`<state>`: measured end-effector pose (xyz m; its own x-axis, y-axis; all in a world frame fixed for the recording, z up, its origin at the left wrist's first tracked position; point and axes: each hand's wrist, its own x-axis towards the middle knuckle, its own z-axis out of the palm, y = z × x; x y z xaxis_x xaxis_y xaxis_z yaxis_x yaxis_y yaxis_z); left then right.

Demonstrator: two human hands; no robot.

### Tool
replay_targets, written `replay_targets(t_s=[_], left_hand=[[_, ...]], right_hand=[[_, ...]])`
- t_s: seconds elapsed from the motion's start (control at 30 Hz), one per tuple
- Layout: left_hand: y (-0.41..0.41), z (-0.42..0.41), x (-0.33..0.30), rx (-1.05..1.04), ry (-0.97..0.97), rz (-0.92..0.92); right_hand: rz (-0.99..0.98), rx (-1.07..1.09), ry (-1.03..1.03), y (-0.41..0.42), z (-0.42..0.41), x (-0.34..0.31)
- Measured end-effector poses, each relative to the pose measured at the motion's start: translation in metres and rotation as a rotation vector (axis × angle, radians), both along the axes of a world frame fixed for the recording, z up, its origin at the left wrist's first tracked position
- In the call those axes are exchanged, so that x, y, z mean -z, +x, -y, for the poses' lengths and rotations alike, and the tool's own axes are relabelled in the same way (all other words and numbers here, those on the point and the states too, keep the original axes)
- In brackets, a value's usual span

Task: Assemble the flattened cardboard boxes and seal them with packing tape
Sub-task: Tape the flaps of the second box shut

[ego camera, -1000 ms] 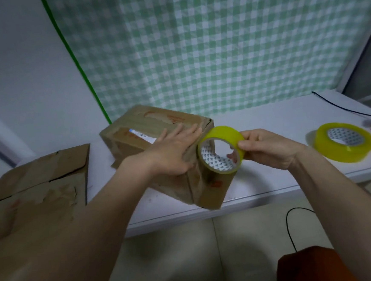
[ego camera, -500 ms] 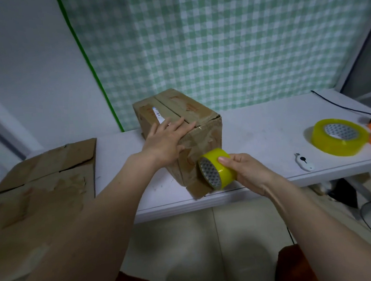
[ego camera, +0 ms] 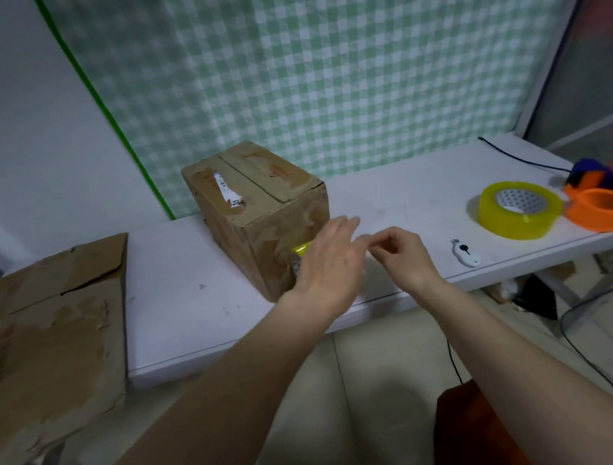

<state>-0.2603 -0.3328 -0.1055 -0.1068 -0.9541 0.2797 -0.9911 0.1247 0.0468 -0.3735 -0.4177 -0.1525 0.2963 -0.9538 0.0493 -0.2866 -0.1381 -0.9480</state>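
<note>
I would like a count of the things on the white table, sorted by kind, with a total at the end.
Cardboard boxes, assembled: 1
Flattened cardboard: 1
Yellow tape rolls: 2, one lying flat, one mostly hidden behind the left hand
Small white cutter: 1
Orange tape dispenser: 1
Total: 6

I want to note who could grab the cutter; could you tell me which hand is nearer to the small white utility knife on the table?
Right. The right hand is just left of the utility knife; the left hand is farther left, by the cardboard box.
</note>
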Motion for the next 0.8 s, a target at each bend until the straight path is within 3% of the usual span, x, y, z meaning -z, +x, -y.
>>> replay_targets(t_s=[0.13,0.3,0.63,0.73,0.8], left_hand=[[-0.031,0.011,0.023,0.007,0.287,0.057],[-0.046,0.016,0.062,-0.051,0.520,0.055],[-0.044,0.014,0.085,-0.087,0.599,-0.067],[-0.043,0.008,0.084,-0.084,0.520,-0.264],[-0.045,-0.006,0.081,-0.068,0.311,-0.479]], right_hand=[[-0.508,0.194,-0.157,-0.033,0.018,0.013],[-0.766,0.281,-0.170,-0.069,0.036,0.027],[-0.645,0.387,-0.068,-0.096,0.060,0.050],[-0.505,0.361,-0.042,-0.096,0.058,0.047],[-0.430,0.328,-0.028,-0.094,0.056,0.042]])
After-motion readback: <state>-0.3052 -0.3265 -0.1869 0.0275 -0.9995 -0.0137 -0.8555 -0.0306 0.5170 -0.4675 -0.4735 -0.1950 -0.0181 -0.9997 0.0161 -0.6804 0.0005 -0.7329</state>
